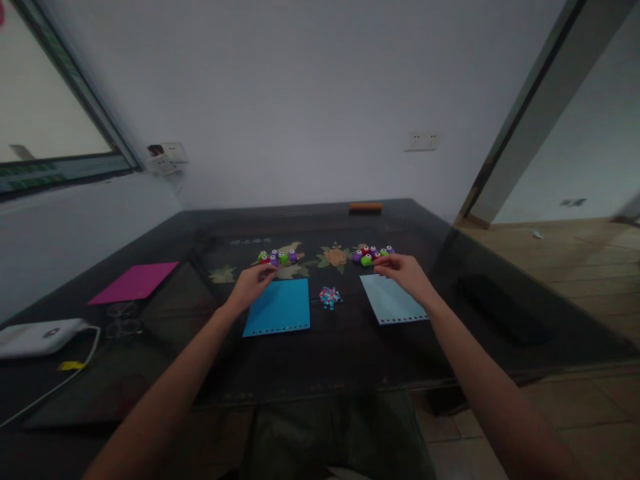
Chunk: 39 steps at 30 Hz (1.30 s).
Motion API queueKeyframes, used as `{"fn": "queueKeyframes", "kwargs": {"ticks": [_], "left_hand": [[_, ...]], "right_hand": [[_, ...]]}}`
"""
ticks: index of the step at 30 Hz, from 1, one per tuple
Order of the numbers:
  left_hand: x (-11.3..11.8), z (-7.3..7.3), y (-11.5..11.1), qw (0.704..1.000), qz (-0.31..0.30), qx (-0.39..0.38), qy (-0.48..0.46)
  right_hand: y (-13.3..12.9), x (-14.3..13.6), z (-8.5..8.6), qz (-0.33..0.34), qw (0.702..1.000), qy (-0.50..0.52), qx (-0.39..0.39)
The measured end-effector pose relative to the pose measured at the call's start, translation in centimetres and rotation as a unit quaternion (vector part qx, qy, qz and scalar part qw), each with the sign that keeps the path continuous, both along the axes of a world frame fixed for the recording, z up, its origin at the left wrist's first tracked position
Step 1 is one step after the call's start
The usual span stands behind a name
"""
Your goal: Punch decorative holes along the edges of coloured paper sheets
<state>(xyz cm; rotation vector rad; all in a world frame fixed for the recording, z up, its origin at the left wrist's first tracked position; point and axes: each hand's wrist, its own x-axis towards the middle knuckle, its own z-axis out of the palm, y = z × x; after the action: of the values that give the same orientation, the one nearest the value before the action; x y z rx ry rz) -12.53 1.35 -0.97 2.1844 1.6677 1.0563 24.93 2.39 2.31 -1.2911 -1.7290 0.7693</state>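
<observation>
My left hand (254, 284) reaches over the far left corner of a blue sheet (280, 307) with a row of holes along its near edge. Its bent fingertips are at the near side of a cluster of small purple, green and red toys with big eyes (283, 258). Over a pale blue punched sheet (395, 301), my right hand (404, 273) has its fingers curved and slightly apart. They are beside a second cluster of similar eyed toys (367, 260); whether they touch one is unclear. Between the sheets lies a pile of tiny pink, blue and white pieces (330, 297).
The dark table (330, 363) has a flower print. On the left lie a magenta sheet (135, 283) and a white device (43, 337) with a cable. An orange-brown bar (365, 207) lies at the back edge, and a dark flat object (503, 310) on the right.
</observation>
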Motion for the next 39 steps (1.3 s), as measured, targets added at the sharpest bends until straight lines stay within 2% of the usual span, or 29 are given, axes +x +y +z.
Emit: {"fn": "queueKeyframes", "kwargs": {"ticks": [2,5,9,12,15,18,26,39], "left_hand": [[-2.1,-0.9,0.2,1.0,0.014,0.019,0.02],[-3.5,-1.7,0.4,0.997,-0.002,0.039,0.062],[-3.8,-1.8,0.4,0.995,-0.035,0.032,0.088],[-3.9,-1.7,0.2,0.991,-0.069,0.005,0.112],[-4.0,-1.7,0.0,0.987,-0.095,-0.024,0.131],[-4.0,-2.0,-0.1,0.985,-0.09,-0.048,0.143],[-3.8,-2.5,-0.1,0.979,-0.05,-0.084,0.181],[-3.6,-2.1,0.0,0.976,-0.047,-0.067,0.201]], "right_hand": [[0.5,-3.6,-0.2,0.065,0.998,-0.005,0.002],[1.2,-8.8,-1.1,0.132,0.989,-0.066,0.003],[1.9,-13.9,-2.1,0.145,0.971,-0.187,0.032],[2.3,-16.0,-2.8,0.124,0.957,-0.258,0.052],[2.4,-16.7,-3.9,0.137,0.945,-0.286,0.084],[2.1,-16.7,-4.6,0.162,0.933,-0.296,0.127],[1.8,-17.1,-4.7,0.155,0.915,-0.348,0.134],[2.5,-17.3,-5.2,0.148,0.929,-0.314,0.123]]}}
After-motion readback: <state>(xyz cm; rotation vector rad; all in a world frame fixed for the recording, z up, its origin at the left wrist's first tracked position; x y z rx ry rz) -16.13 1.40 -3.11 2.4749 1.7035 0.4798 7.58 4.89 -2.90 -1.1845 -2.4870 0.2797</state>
